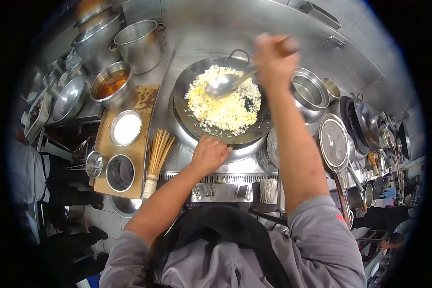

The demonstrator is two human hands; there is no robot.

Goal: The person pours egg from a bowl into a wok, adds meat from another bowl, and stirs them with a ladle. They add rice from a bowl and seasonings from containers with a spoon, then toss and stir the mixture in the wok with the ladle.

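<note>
A wide steel wok (182, 96) sits on a burner at the centre of the range; it is probably heavy, rigid and hot. Loose yellow fried rice (225, 110) fills it, light and easily scattered. A long metal ladle (223, 85) rests its bowl in the rice. The right hand (272, 60) is clenched around the ladle's handle end. The left hand (209, 154) curls its fingers over the wok's near rim, the likely hold.

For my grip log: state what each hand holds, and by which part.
The right hand grips the ladle by the top of its long handle, bowl over the rice. The left hand clasps the wok at its near rim.
</note>
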